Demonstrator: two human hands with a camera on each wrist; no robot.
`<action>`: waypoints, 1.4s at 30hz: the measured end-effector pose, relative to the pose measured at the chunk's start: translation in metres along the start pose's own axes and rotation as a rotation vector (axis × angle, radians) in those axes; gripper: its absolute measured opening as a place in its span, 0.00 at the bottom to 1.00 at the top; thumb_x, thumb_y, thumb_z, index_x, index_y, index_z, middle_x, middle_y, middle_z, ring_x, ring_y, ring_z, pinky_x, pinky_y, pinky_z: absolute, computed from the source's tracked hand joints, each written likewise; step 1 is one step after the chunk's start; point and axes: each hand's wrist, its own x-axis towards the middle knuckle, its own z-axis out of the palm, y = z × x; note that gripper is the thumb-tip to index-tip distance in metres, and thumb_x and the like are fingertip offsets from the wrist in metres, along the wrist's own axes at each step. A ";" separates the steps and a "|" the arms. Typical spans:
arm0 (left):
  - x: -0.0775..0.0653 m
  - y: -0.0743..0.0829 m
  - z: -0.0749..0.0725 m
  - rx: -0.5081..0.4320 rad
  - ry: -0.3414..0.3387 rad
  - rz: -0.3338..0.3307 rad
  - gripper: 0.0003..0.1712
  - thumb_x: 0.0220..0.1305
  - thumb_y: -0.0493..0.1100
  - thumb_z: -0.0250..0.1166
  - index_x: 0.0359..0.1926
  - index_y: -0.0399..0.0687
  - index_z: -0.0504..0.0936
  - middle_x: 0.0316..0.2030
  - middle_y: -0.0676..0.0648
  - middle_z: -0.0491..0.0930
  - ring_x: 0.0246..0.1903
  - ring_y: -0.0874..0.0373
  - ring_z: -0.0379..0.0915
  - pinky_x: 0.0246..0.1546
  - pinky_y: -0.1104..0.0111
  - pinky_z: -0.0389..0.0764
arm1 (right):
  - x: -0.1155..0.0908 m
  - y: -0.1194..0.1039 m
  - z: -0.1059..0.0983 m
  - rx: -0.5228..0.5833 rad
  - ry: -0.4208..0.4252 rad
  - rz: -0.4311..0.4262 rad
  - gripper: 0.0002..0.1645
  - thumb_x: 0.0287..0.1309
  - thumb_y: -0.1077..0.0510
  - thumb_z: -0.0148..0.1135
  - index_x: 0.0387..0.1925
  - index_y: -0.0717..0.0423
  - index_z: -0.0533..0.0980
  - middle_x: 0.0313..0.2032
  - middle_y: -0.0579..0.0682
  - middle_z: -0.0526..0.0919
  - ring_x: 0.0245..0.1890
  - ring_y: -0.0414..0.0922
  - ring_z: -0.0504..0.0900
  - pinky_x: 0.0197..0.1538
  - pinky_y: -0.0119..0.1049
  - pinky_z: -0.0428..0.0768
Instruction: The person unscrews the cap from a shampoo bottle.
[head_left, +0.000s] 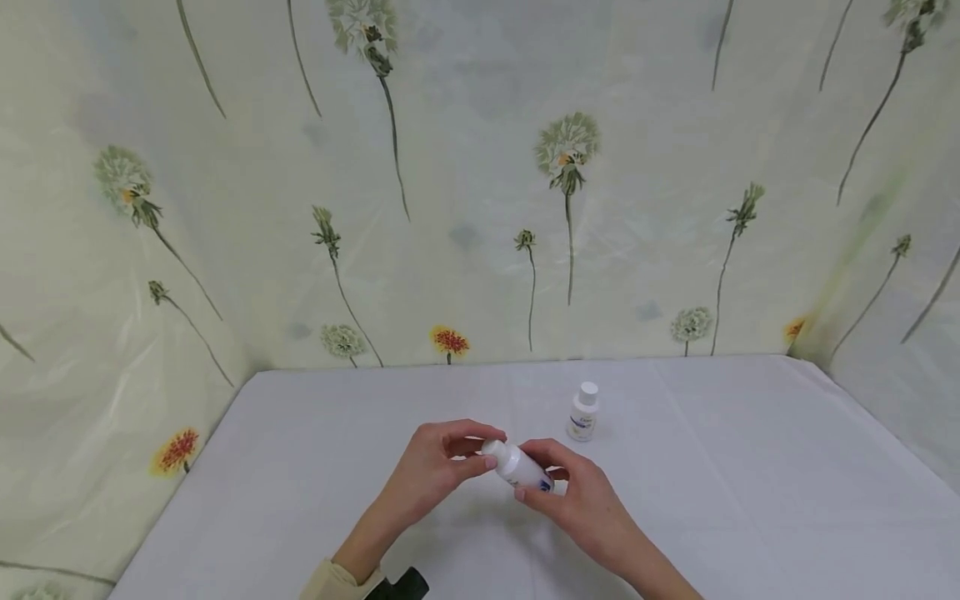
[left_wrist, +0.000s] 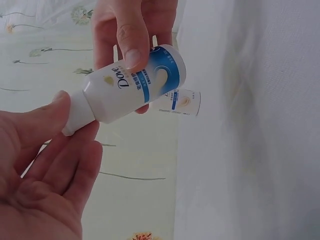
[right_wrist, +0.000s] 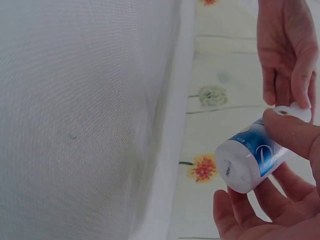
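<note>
A small white Dove bottle (left_wrist: 132, 82) with a blue label band is held tilted above the table between both hands. My left hand (head_left: 442, 461) pinches its white cap (left_wrist: 80, 113) between thumb and fingers. Around the body of the bottle, my right hand (head_left: 573, 492) grips with the thumb on the near side and fingers behind. In the right wrist view the bottle's round base (right_wrist: 235, 167) faces the camera. A second white bottle (head_left: 582, 412) of similar look stands upright on the table, just beyond the right hand.
A white cloth (head_left: 712, 475) covers the table. Behind it and at the sides hangs a pale curtain (head_left: 465, 275) printed with dandelions and orange flowers. A black object (head_left: 408, 585) sits by the left sleeve at the bottom edge.
</note>
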 end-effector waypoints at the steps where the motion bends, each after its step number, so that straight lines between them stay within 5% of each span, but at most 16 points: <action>1: 0.000 0.001 0.000 0.005 0.012 -0.005 0.14 0.59 0.32 0.70 0.47 0.43 0.86 0.45 0.47 0.85 0.42 0.54 0.83 0.42 0.66 0.82 | 0.000 0.000 0.000 -0.002 0.008 0.005 0.23 0.51 0.56 0.75 0.49 0.39 0.78 0.44 0.42 0.82 0.44 0.44 0.79 0.46 0.41 0.79; 12: 0.000 0.002 0.001 0.011 0.051 -0.029 0.14 0.56 0.42 0.74 0.45 0.54 0.87 0.43 0.54 0.85 0.40 0.58 0.82 0.41 0.66 0.82 | 0.000 -0.002 0.001 -0.060 0.064 0.009 0.25 0.48 0.58 0.77 0.46 0.34 0.78 0.41 0.37 0.81 0.42 0.41 0.78 0.47 0.41 0.76; 22: 0.001 -0.004 -0.006 -0.082 -0.079 0.065 0.18 0.60 0.32 0.69 0.50 0.50 0.85 0.50 0.53 0.83 0.53 0.59 0.77 0.57 0.61 0.74 | 0.000 -0.004 0.001 -0.043 0.032 0.049 0.24 0.50 0.56 0.76 0.49 0.37 0.79 0.44 0.40 0.81 0.43 0.44 0.78 0.45 0.41 0.77; 28: 0.001 -0.004 -0.009 -0.101 -0.134 0.110 0.18 0.63 0.26 0.63 0.49 0.48 0.85 0.53 0.52 0.82 0.56 0.58 0.75 0.56 0.61 0.76 | 0.002 -0.004 0.001 -0.042 0.032 0.044 0.24 0.50 0.57 0.76 0.49 0.38 0.79 0.44 0.40 0.82 0.45 0.42 0.78 0.48 0.42 0.76; 42: 0.001 -0.004 -0.006 0.003 -0.055 0.090 0.15 0.62 0.35 0.69 0.50 0.48 0.85 0.46 0.50 0.83 0.44 0.55 0.77 0.45 0.67 0.80 | 0.001 -0.006 0.001 -0.022 0.029 0.047 0.24 0.50 0.55 0.76 0.50 0.39 0.79 0.44 0.41 0.81 0.43 0.45 0.79 0.45 0.40 0.78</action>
